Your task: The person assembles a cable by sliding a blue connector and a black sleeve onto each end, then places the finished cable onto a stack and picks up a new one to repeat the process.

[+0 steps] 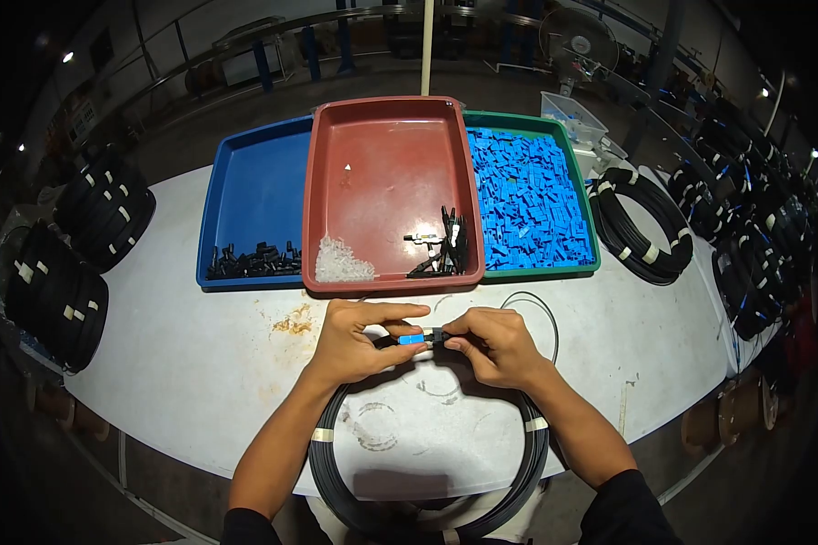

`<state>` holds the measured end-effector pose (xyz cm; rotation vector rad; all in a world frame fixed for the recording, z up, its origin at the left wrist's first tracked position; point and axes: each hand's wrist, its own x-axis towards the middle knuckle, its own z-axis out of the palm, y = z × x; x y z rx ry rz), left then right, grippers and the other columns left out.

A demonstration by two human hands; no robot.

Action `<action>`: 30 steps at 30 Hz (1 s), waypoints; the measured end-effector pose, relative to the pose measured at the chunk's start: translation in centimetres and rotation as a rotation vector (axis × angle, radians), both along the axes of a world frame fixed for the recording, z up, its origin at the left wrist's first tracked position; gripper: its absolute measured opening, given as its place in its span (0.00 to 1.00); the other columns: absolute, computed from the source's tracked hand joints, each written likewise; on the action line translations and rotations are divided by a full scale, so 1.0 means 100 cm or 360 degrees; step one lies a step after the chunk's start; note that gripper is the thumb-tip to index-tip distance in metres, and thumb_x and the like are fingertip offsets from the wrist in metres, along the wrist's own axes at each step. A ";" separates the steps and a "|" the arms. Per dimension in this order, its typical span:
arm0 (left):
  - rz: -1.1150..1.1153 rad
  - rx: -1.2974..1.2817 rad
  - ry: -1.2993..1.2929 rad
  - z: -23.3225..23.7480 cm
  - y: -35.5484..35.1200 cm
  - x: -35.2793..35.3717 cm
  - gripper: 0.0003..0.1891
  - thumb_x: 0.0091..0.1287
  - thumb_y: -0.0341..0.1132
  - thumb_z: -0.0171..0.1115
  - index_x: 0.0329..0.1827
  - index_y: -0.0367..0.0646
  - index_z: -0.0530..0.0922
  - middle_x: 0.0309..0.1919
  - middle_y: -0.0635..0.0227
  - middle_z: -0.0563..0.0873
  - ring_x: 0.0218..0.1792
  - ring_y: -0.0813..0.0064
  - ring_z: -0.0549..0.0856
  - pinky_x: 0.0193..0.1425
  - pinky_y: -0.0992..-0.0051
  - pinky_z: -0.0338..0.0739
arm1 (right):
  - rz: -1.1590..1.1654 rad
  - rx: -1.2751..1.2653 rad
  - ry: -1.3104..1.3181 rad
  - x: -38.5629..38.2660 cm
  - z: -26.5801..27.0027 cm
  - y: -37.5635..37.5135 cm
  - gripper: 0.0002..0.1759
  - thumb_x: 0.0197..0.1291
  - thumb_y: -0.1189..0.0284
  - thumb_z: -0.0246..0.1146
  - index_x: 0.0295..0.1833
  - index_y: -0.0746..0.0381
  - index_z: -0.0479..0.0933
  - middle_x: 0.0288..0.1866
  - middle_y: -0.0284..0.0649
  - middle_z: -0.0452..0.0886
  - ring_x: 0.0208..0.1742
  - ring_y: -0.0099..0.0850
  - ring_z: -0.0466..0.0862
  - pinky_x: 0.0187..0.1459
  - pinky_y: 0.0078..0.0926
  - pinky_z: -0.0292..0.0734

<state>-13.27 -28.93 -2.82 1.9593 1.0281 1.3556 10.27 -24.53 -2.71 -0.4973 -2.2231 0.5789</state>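
Observation:
My left hand (359, 338) pinches a small blue connector (411, 340) between thumb and fingers, its index finger stretched out above. Close against the connector's right end, my right hand (493, 343) grips a small black plastic piece (439, 335) with thumb and forefinger. A pale bit shows between the two parts. Both hands are over the far side of a coil of black cable (325, 459), which is bound with pale tape and hangs partly over the table's near edge. A thin loop of cable (555, 329) rises behind my right hand.
Beyond my hands stand a blue tray (262, 168) with black caps, a red tray (386, 145) with clear and black small parts, and a green tray (568, 136) full of blue connectors. More cable coils (650, 241) lie right; others (59, 295) stand left on the white table (182, 381).

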 end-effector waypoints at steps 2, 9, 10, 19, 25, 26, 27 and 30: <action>-0.0037 -0.0050 -0.0068 -0.003 0.001 0.000 0.23 0.52 0.22 0.79 0.54 0.38 0.89 0.35 0.59 0.94 0.33 0.76 0.92 0.40 0.78 0.86 | 0.0001 -0.0030 0.0047 -0.002 0.000 -0.001 0.07 0.58 0.79 0.71 0.39 0.66 0.79 0.29 0.45 0.84 0.30 0.44 0.85 0.34 0.38 0.79; 0.0022 0.0077 0.0073 0.000 0.000 0.007 0.21 0.51 0.23 0.81 0.51 0.38 0.90 0.32 0.59 0.93 0.29 0.79 0.90 0.37 0.80 0.84 | 0.0007 -0.0182 0.0079 -0.001 -0.002 0.000 0.06 0.57 0.81 0.70 0.38 0.66 0.79 0.29 0.46 0.84 0.29 0.44 0.85 0.32 0.38 0.78; 0.0019 0.0074 0.0075 0.001 -0.001 0.008 0.21 0.51 0.23 0.81 0.51 0.38 0.90 0.32 0.59 0.93 0.29 0.79 0.90 0.37 0.80 0.84 | 0.0005 -0.0185 0.0081 -0.002 -0.005 0.001 0.06 0.57 0.81 0.70 0.38 0.66 0.79 0.29 0.46 0.84 0.29 0.44 0.85 0.32 0.38 0.78; 0.0002 -0.0026 -0.0042 0.000 0.003 0.000 0.26 0.53 0.23 0.80 0.58 0.39 0.87 0.38 0.59 0.94 0.36 0.76 0.93 0.44 0.78 0.87 | -0.0027 -0.0119 0.0045 -0.001 0.002 0.003 0.06 0.61 0.79 0.69 0.41 0.65 0.79 0.31 0.45 0.84 0.31 0.44 0.86 0.34 0.37 0.79; 0.0032 0.0203 0.0109 0.002 0.006 0.002 0.22 0.53 0.26 0.80 0.54 0.43 0.90 0.32 0.63 0.93 0.29 0.78 0.89 0.34 0.79 0.82 | -0.0057 -0.0039 -0.0010 -0.002 0.004 0.001 0.07 0.61 0.77 0.69 0.42 0.65 0.79 0.31 0.46 0.83 0.32 0.46 0.85 0.35 0.39 0.79; 0.0022 0.0267 0.0205 0.004 0.006 0.000 0.20 0.54 0.27 0.81 0.52 0.44 0.91 0.30 0.64 0.92 0.27 0.78 0.88 0.32 0.78 0.81 | -0.0050 -0.0032 -0.0006 -0.003 0.001 0.001 0.07 0.61 0.77 0.69 0.42 0.65 0.79 0.31 0.46 0.83 0.32 0.46 0.85 0.35 0.39 0.79; 0.0071 0.0320 0.0309 0.003 0.003 0.001 0.16 0.54 0.27 0.80 0.48 0.42 0.91 0.29 0.64 0.91 0.26 0.76 0.87 0.30 0.78 0.80 | -0.0069 0.0046 -0.0037 -0.004 -0.003 0.003 0.07 0.61 0.77 0.69 0.42 0.65 0.78 0.32 0.47 0.83 0.33 0.46 0.84 0.36 0.40 0.79; 0.0153 0.0607 0.0452 -0.001 0.001 0.008 0.11 0.57 0.30 0.79 0.42 0.43 0.92 0.29 0.66 0.90 0.28 0.72 0.89 0.31 0.75 0.83 | -0.0124 0.0154 -0.0106 -0.005 -0.005 0.001 0.09 0.58 0.78 0.69 0.44 0.66 0.78 0.35 0.47 0.82 0.36 0.47 0.84 0.39 0.40 0.80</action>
